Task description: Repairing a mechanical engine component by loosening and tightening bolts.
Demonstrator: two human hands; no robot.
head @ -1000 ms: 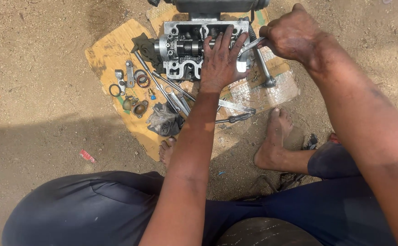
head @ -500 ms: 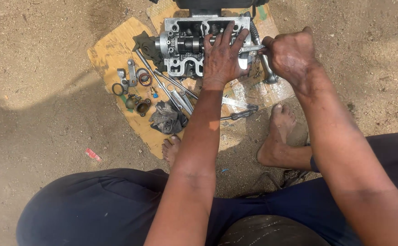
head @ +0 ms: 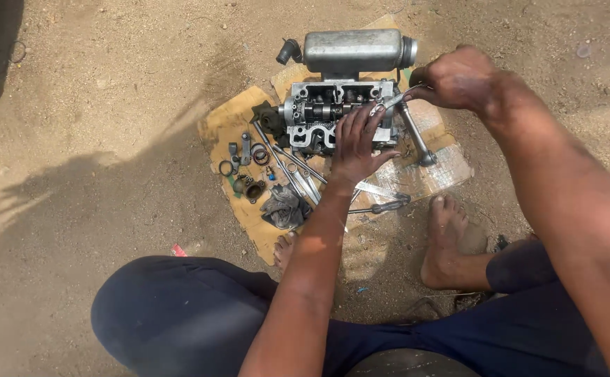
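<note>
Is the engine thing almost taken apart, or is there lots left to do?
Some is done: small rings and fittings and spanners already lie out on the cardboard. In hand now: the left hand presses on the engine block, while the right hand grips a silver wrench at its edge. The block's inner parts sit in place, so plenty seems left.

Cast metal engine head [head: 333, 119], dull grey and greasy, cylindrical metal tank [head: 352, 50] brushed and faintly shiny, steel wrench [head: 414, 132] smooth and bright, torn brown cardboard [head: 231, 126] matt and stained, crumpled grey cloth rag [head: 284, 207], ground [head: 95, 105] was dry, gritty sand
</note>
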